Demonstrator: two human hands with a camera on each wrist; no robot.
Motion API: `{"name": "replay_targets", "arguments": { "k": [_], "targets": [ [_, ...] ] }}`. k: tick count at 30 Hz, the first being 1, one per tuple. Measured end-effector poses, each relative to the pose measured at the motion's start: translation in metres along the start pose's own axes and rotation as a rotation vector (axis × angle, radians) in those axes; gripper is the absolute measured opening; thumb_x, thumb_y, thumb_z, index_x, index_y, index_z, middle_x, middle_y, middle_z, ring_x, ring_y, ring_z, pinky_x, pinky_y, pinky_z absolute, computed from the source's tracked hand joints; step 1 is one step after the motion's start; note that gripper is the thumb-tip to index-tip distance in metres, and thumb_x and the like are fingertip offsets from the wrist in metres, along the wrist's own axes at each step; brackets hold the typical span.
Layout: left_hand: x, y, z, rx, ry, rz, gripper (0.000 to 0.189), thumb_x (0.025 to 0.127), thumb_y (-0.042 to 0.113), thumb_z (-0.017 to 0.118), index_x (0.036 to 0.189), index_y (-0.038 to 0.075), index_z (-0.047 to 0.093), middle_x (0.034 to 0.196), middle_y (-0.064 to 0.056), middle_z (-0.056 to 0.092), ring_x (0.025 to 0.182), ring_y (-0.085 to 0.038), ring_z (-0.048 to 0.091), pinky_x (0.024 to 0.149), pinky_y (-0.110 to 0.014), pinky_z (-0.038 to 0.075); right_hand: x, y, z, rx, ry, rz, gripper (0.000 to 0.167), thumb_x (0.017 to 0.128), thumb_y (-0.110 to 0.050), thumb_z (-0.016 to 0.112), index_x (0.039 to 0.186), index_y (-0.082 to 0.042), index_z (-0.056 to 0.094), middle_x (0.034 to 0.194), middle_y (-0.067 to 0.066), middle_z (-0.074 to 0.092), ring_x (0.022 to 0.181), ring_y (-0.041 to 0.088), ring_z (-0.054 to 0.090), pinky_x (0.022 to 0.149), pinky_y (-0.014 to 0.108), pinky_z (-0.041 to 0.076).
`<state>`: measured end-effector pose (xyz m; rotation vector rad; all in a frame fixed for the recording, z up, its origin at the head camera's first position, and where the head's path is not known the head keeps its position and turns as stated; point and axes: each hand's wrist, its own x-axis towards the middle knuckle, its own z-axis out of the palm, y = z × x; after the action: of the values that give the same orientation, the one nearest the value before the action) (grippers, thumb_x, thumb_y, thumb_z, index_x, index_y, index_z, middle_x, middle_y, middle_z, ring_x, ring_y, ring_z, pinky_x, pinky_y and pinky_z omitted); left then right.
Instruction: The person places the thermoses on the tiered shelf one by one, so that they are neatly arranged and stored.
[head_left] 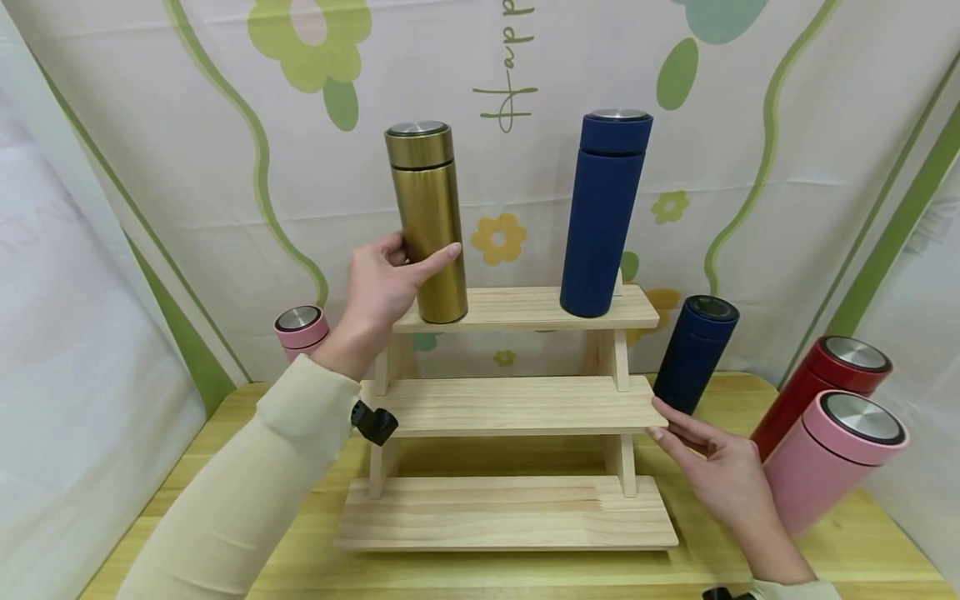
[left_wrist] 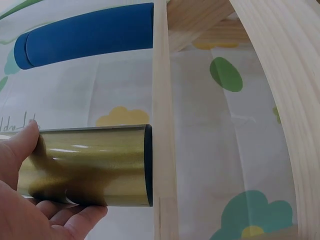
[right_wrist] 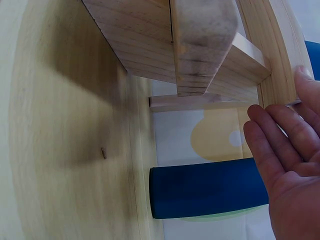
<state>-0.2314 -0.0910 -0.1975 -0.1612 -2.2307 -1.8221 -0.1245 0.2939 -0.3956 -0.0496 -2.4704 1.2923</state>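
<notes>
My left hand (head_left: pixel 386 279) grips a gold vacuum flask (head_left: pixel 431 217) with the thumb across its front. The flask stands upright at the left of the top tier of a three-tier wooden display stand (head_left: pixel 510 408); its base meets the board in the left wrist view. Toward the right of that tier stands a tall blue vacuum flask (head_left: pixel 606 217). My right hand (head_left: pixel 723 471) pinches the right end of the middle tier between thumb and forefinger. In the right wrist view its other fingers (right_wrist: pixel 280 135) extend below the board.
A dark blue flask (head_left: pixel 693 354) stands behind my right hand. Right of that hand are a red flask (head_left: pixel 817 392) and a pink flask (head_left: pixel 832 458). Another pink flask (head_left: pixel 302 329) is partly hidden behind my left arm. A patterned cloth (head_left: pixel 517 167) hangs behind the wooden table (head_left: pixel 300 533).
</notes>
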Motion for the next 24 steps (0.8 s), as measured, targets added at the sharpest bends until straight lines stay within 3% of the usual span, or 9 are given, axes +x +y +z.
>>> {"name": "replay_targets", "arguments": {
  "k": [24],
  "targets": [
    [0.012,0.000,0.008,0.019,0.001,-0.026,0.070,0.088,0.040,0.091,0.146,0.009,0.066,0.136,-0.011,0.076,0.124,-0.023,0.071,0.117,-0.041,0.054,0.001,-0.001,0.001,0.006,-0.012,0.013,0.047,0.101,-0.037,0.078,0.147,-0.028,0.068,0.134,0.011,0.074,0.095,-0.016,0.070,0.071,0.013,0.060]
  ]
}}
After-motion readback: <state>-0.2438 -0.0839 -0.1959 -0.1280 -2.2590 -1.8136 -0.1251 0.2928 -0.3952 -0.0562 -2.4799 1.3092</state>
